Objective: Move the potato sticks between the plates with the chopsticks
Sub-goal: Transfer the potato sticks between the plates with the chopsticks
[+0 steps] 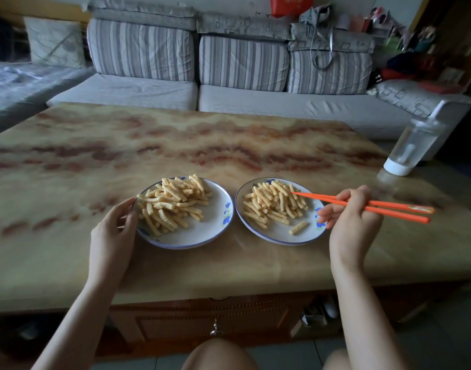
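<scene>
- The right plate point(279, 234) sits near the front edge of the marble-patterned table point(175, 145) and holds a heap of potato sticks point(271, 204) on its far half.
- One lone stick point(298, 227) lies on bare plate on the near side of that heap, apart from it.
- The right hand point(351, 217) hovers at the right plate's right rim, its fingers curled round the orange chopsticks point(362, 205) about mid-length.
- The chopstick tips are close together at the far right edge of the heap. I cannot tell whether they pinch a stick.
- The left plate point(215, 222) stands just left of the right plate, the rims near but apart. It carries a taller pile of sticks point(173, 204).
- The left hand point(114, 231) holds the left plate at the rim farthest from the right plate, with the thumb along the edge and the fingers curled beside it, clear of the pile.
- A clear bottle point(413, 145) stands well to the right of the right plate and beyond it.
</scene>
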Tool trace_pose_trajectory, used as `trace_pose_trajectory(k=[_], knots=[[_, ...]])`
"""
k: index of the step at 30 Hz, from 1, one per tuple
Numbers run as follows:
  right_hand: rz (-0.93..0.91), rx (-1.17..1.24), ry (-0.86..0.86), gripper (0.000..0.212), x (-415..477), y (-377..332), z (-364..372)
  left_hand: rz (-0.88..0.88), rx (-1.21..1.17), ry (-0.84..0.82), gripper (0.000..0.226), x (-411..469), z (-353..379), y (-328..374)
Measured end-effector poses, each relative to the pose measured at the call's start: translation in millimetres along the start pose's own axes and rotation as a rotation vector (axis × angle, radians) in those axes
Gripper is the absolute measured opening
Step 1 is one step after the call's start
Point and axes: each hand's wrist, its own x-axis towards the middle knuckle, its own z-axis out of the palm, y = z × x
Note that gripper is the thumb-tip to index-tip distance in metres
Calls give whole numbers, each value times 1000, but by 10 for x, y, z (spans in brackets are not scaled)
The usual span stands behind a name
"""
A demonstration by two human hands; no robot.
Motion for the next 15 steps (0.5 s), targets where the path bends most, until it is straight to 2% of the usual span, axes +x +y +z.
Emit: trace_pose_trajectory(k=[8, 15], knots=[[-43, 95, -67, 37, -79, -96, 60, -5, -4, 1, 28, 4, -2, 12], [53, 169, -490, 43, -470, -125, 298, -4, -17, 3, 28, -16, 2, 24]])
